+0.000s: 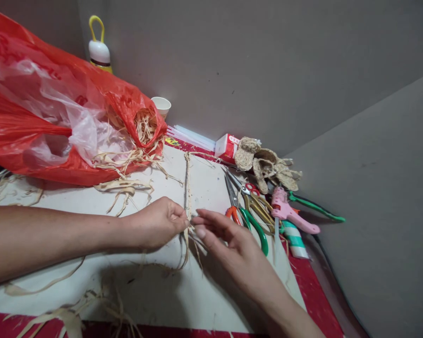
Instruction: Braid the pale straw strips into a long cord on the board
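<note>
My left hand (158, 223) pinches a thin braided straw cord (187, 183) at its lower end, where loose strands fan out toward me. The cord runs away from me over the white sheet (211, 300) and bends to the right at its far end. Close beside the pinch is my right hand (234, 249), its fingers stretched out and the thumb apart from them. Whether its fingertips touch a strand I cannot tell. Loose straw strips (127, 185) lie beyond my left forearm, and more straw (74, 314) lies at the near edge.
A red plastic bag (102, 89) with straw fills the left back. Behind it stand a yellow-and-white bottle (99, 50) and a paper cup (162, 105). At right are green-handled scissors (257, 230), a pink glue gun (285, 209), a tape roll (295, 239) and woven straw pieces (266, 164).
</note>
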The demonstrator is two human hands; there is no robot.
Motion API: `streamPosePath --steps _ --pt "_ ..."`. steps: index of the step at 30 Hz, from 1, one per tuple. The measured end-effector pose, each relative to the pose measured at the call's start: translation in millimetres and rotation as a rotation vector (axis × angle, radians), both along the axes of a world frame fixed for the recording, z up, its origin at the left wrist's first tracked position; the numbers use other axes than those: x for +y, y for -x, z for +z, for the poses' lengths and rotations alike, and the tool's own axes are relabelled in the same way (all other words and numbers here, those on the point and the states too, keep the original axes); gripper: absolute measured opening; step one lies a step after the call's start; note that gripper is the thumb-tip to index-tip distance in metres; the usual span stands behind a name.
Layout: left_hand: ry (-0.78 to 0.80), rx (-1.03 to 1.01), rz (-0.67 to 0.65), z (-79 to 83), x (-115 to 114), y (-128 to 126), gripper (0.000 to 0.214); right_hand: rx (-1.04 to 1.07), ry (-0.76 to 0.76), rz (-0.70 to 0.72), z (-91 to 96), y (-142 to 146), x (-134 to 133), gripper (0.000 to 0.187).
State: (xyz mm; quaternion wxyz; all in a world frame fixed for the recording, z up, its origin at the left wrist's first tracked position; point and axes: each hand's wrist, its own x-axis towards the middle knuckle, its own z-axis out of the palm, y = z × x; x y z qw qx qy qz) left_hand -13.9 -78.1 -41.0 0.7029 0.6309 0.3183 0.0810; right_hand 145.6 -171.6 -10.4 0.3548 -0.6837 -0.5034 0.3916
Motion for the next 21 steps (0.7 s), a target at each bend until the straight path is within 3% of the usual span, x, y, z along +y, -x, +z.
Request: streamPosePath --steps 4,12,21 --pt "-0.012 0.017 -0.008 -0.1 0.3 -0.6 0.025 0.103 0.070 0.118 -7.3 9.2 3.2 0.030" --pt "-0.049 -0.005 0.005 -2.3 -0.6 -1.9 0.028 -0.472 -0.140 0.313 -11.0 15.4 -1.7 0.028" --pt "-0.104 -0.006 -0.024 -2.9 0.2 -0.2 0.028 -0.565 -0.043 0.347 -12.1 13.9 0.6 0.022"
